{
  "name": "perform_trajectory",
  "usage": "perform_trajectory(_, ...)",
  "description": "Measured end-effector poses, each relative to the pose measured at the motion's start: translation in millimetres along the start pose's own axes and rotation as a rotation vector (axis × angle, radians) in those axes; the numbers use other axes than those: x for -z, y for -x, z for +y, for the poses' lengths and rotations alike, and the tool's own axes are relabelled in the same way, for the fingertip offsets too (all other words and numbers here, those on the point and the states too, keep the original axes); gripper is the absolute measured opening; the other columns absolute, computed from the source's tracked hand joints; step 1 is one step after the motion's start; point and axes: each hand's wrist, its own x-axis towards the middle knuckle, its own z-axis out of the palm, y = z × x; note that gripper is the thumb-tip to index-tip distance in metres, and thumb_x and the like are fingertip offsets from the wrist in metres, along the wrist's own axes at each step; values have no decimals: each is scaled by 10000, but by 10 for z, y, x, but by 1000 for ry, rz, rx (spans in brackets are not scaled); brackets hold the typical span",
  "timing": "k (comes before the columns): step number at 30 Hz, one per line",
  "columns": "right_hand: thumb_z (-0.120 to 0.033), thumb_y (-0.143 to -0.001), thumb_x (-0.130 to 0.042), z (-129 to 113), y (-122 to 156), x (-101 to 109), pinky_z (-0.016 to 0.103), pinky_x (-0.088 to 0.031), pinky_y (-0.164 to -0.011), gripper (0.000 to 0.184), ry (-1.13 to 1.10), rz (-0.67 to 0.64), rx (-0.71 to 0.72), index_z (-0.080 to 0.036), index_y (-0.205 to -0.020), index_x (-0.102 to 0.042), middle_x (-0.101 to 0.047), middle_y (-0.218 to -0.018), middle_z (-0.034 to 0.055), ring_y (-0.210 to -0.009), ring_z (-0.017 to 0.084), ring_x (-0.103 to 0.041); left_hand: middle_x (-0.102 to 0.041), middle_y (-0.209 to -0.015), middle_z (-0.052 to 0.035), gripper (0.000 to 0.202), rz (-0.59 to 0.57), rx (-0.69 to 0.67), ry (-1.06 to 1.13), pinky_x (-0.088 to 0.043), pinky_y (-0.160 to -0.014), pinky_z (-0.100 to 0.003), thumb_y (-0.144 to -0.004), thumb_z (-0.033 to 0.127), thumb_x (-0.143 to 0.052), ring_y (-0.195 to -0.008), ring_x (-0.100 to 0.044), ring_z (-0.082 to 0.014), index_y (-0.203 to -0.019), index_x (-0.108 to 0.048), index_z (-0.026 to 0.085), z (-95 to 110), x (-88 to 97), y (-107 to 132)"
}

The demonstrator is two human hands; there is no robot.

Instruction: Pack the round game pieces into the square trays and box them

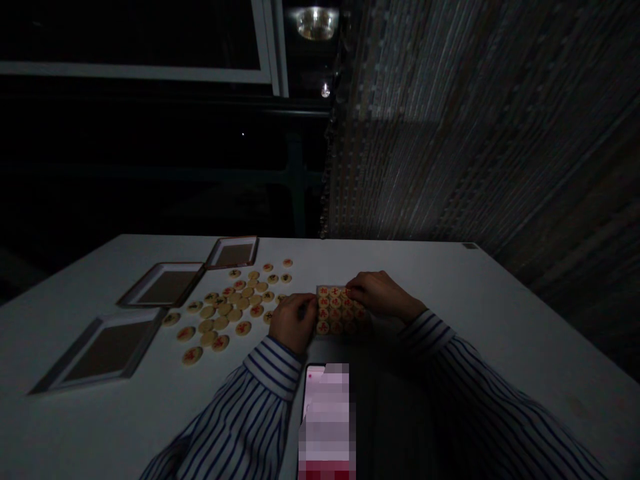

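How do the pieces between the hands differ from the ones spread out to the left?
The grouped pieces sit in tight rows; the scattered pieces lie in no set order. The grouped pieces I can make out show red characters, while the scattered pieces mix red characters, dark ones and plain faces. Both are round, tan discs.

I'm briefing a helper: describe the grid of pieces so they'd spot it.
On the white table, find the left hand and right hand in blue-striped sleeves. Between them lies a grid of pale, round, red-marked pieces, set in rows, unlike the loose, pale discs scattered to the left.
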Motion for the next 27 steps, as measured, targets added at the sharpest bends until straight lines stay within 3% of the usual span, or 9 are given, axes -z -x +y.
perform_trajectory(27,-353,-811,-385,-30,5,24,260,-341,-712,293,24,-10,-15,-219,-944,-609,-625,-953,47,-861,170,-552,-648,-778,-41,207,-8,11,11,-465,-685,-278,-748,271,-460,-741,-582,-155,-803,-632,171,-12,10,4)
